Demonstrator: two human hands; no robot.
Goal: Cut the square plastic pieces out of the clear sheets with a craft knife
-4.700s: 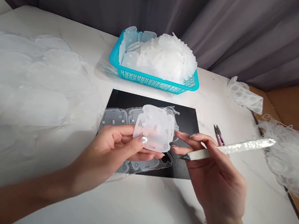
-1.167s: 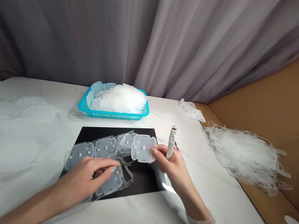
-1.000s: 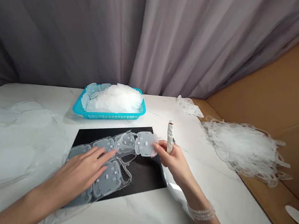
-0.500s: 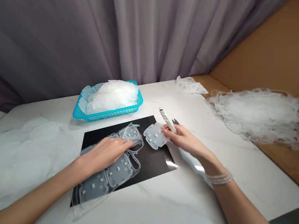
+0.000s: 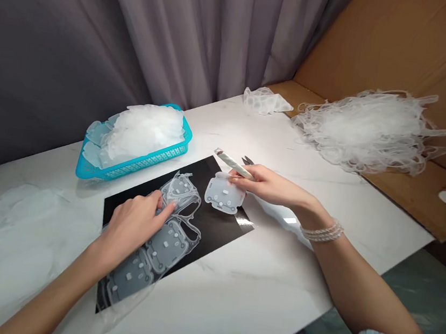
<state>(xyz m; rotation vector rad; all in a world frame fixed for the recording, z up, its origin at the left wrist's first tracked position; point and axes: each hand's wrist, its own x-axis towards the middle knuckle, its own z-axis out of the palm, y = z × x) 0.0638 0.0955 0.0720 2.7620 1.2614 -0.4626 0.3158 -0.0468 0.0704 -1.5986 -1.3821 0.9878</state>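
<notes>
My left hand (image 5: 132,223) rests on a sheet of clear plastic parts (image 5: 168,247), its thumb and curled fingers on the frame near the top. Part of the frame there is an outline with openings. Under the sheet lies a black mat (image 5: 217,231). Held in my right hand (image 5: 264,183) is one loose translucent plastic piece (image 5: 224,195) with small holes and slots, just over the mat's right end. The same hand keeps a tool with a white wrapped handle (image 5: 233,164); dark pointed tips (image 5: 247,161) show beside it, and whether they belong together is hidden.
A blue basket (image 5: 133,169) heaped with translucent pieces (image 5: 146,130) stands behind the mat. More plastic pieces (image 5: 14,239) pile up at the left. Tangled plastic frames (image 5: 373,131) lie at the back right by cardboard (image 5: 384,46), near a smaller plastic bundle (image 5: 266,101).
The camera view has shifted, so the scene sits further left. My left hand has turned, with its thumb showing now. In my right hand the loose piece and the wrapped handle have tilted.
</notes>
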